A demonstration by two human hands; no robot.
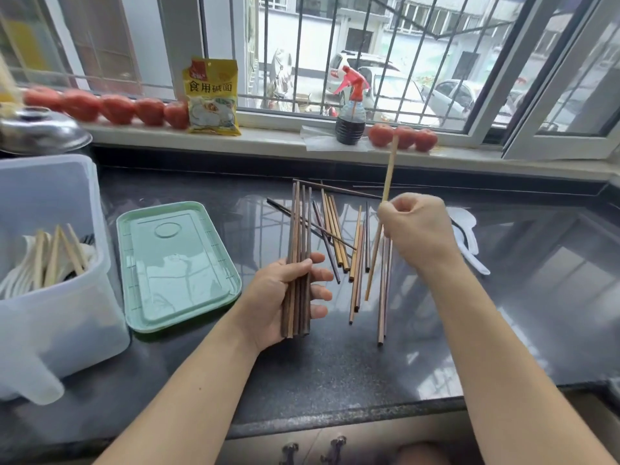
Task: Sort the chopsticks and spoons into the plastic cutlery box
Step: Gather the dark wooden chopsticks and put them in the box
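Note:
My left hand (290, 298) lies palm up over the dark counter and holds a bundle of several dark brown chopsticks (299, 226), fingers curled round them. My right hand (414, 226) is raised above the pile and pinches one pale bamboo chopstick (389, 172), which stands nearly upright. Several loose chopsticks (355, 260), brown and tan, lie scattered on the counter between my hands. White plastic spoons (468, 239) lie partly hidden behind my right hand. The translucent plastic cutlery box (67, 317) stands at the left with pale chopsticks and white spoons inside.
The box's green lid (174, 266) lies flat beside the box. On the windowsill stand a yellow food packet (212, 95), a spray bottle (350, 119) and rows of tomatoes (110, 107). A metal pot lid (40, 129) sits at the far left.

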